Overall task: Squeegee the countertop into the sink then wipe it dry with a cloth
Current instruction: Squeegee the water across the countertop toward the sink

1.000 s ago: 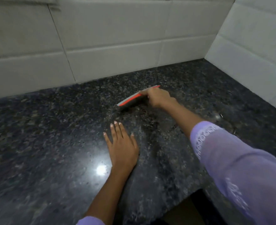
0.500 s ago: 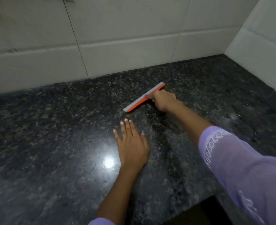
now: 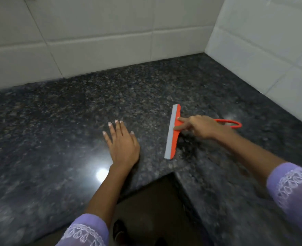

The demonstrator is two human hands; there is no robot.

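Nearest the camera, two lilac sleeves frame the inner corner of the dark granite desk (image 3: pixel 57 157), where its front edge turns.

Just beyond that edge the left hand (image 3: pixel 122 144) lies flat on the stone, fingers straight and together, holding nothing; it looks like a brace rather than a working hand.

To its right, and apart from it, sits the squeegee (image 3: pixel 173 132). Its blade bar runs near-to-far, the near end close to the desk's inner corner and the far end aimed at the back wall (tilted slightly rightward as it recedes). The grey rubber edge faces left, toward the flat hand; the orange backing faces right.

The right hand (image 3: pixel 200 127) is the grip here: it comes in from the right, fingers curled round the handle, with two fingers stretched forward onto the orange bar. The handle's loop sticks out behind the hand, pointing right, so the handle axis crosses the blade axis roughly square.

With the rubber leading leftward, the coming stroke reads as a push to the left. No sink is in view.

Farthest back, white tiled walls (image 3: pixel 102 41) meet in a corner at the right.
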